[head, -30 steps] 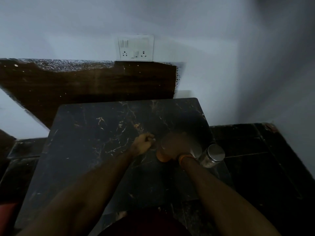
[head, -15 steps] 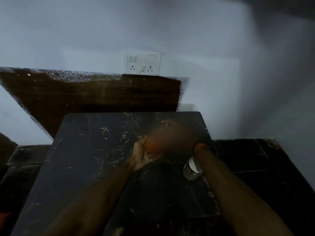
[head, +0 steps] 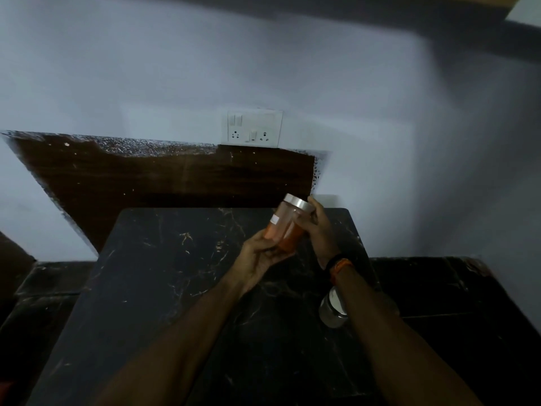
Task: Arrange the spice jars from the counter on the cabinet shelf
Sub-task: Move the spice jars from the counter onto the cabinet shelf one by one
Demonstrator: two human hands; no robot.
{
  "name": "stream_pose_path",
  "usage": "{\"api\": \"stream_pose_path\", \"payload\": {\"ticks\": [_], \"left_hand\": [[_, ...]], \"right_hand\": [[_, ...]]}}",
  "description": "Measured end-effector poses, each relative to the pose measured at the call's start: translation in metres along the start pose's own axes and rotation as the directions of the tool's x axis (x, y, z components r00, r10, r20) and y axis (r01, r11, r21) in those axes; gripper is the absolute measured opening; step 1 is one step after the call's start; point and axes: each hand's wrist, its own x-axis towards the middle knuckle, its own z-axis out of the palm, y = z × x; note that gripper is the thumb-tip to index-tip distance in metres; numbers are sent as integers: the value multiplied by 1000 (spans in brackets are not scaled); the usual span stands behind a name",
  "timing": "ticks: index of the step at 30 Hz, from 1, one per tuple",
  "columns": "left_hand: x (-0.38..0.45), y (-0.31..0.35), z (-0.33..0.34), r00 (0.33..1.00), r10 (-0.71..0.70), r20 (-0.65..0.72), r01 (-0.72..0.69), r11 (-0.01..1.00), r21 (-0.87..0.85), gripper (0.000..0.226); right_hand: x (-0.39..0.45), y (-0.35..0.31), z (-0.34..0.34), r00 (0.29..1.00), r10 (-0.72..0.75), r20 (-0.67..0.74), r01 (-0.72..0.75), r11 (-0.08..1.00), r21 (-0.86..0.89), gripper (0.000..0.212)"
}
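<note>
Tilted clear jar (head: 285, 227) of orange powder, silver lid, white label, gripped between left hand (head: 260, 259) and right hand (head: 317, 230) above dark counter (head: 164, 282).

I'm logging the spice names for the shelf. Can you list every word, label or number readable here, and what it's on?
None can be read.
Orange spice jar: a small white label near its lid, too blurred to tell whether it carries any text.
Second jar on the counter: no label visible.
Wall switch plate: no markings legible.
</note>
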Motion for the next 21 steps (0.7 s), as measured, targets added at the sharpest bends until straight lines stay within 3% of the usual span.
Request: {"api": "stream_pose_path", "payload": {"ticks": [3,7,10,13,17,21], "left_hand": [[1,-2,8,998,46,-47,-39,990,135,69],[0,-1,18,989,102,-104,-73,966,248,76],[-2,4,21,994,95,-55,-83,977,199,72],[-3,11,24,997,70,-16,-65,979,191,65],[1,19,32,995,88,37,-95,952,291,68],[4,28,43,985,161,63,-173,894,414,77]], "right_hand": [[3,-1,6,998,9,-58,-7,999,35,91],[5,-1,3,996,5,-86,2,996,84,81],[4,-7,-1,995,23,-101,-3,982,190,79],[3,-15,-3,995,24,-102,11,946,323,65],[1,-29,-2,996,11,-84,26,907,421,68],[4,-42,-6,998,-23,-60,47,892,449,47]]}}
